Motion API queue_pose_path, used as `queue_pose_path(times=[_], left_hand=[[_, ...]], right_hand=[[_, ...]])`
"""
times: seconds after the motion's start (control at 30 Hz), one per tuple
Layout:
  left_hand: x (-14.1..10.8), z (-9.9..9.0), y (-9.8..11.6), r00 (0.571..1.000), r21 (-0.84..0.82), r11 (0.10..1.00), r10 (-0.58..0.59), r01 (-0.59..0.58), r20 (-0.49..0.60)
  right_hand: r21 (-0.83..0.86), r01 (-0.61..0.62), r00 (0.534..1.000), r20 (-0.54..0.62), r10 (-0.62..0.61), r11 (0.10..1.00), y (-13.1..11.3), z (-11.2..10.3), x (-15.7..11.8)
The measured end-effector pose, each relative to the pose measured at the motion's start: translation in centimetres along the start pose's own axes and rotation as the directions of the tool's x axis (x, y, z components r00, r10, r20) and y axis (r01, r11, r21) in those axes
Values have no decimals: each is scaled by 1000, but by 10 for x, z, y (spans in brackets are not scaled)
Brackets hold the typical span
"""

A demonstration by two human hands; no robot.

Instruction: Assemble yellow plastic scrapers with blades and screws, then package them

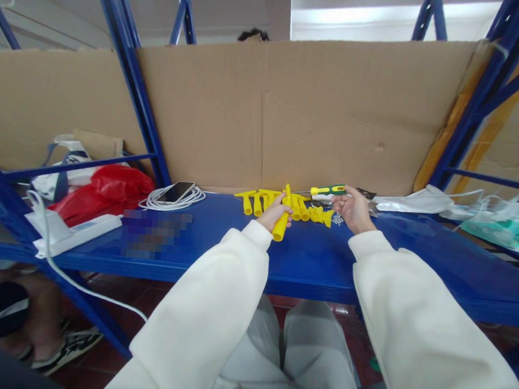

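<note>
My left hand [272, 215] is wrapped round a yellow plastic piece with a hollow tube handle [279, 228], its open end towards me. Behind it, a row of similar yellow T-shaped pieces [257, 204] lies along the back of the blue shelf. Several smaller yellow pieces [319, 215] lie to the right of the row. My right hand [355, 210] has its fingers drawn together above small silvery bits [337, 219]; what they hold, if anything, is too small to name. A green-and-yellow screwdriver [328, 190] is right by those fingertips, its shaft pointing left.
A phone [179, 192] rests on a coiled white cable [154, 202] at left, near a red plastic bag [107, 190] and a white power strip [88, 232]. Cardboard [338, 105] closes the back between blue posts. White packaging [416, 201] lies at right. Another person's leg [45, 315] shows lower left.
</note>
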State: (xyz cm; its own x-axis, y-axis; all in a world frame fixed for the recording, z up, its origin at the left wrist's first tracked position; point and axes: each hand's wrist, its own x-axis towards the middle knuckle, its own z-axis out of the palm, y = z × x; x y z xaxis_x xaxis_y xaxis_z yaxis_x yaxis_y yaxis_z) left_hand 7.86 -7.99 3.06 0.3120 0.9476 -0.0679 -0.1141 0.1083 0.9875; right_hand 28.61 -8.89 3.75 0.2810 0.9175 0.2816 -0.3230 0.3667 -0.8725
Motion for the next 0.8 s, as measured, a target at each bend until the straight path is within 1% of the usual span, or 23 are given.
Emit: queue_pose_path(times=[0.17,0.47,0.63,0.8], left_hand=[[1,0,1,1000,-15,1000,-5,5,-15],[1,0,0,1000,-13,1000,-4,4,-4],[1,0,0,1000,-12,1000,7,-7,4],[1,0,0,1000,-9,1000,2,-2,2]], right_hand=[[-21,55,998,31,-54,998,6,-4,1],[-70,94,995,-15,-95,993,12,-8,9],[-124,109,994,1,-110,986,13,-8,7],[-91,133,991,19,-132,987,11,-9,6]])
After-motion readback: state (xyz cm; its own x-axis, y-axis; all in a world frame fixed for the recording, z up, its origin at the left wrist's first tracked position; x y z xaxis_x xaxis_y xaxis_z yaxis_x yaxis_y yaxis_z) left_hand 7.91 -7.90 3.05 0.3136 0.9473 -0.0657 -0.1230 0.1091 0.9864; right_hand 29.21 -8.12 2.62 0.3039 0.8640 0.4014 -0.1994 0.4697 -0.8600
